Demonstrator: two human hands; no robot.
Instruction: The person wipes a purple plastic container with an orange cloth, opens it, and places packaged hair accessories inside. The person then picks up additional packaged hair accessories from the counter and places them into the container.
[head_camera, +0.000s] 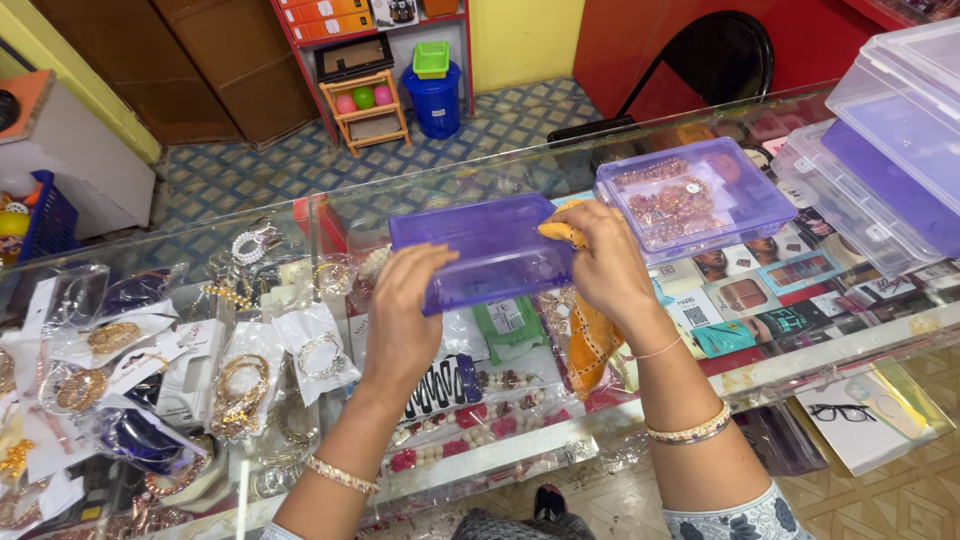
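Observation:
My left hand (405, 315) grips the near left edge of a purple see-through plastic box (485, 250), held tilted above the glass counter (800, 365). Against the box's right end my right hand (600, 265) presses an orange patterned cloth (590, 340), whose loose end hangs down below the wrist. Both wrists carry bangles. Just to the right lies a second purple box (695, 195), lidded and filled with beaded jewellery.
Clear lidded plastic boxes (890, 150) are stacked at the right. Packets of bangles and earrings (240, 385) cover the counter's left part. Under the glass lie cosmetics packs and hair clips. Beyond the counter are a black chair (715, 60), a blue bin (435, 100) and a small shelf.

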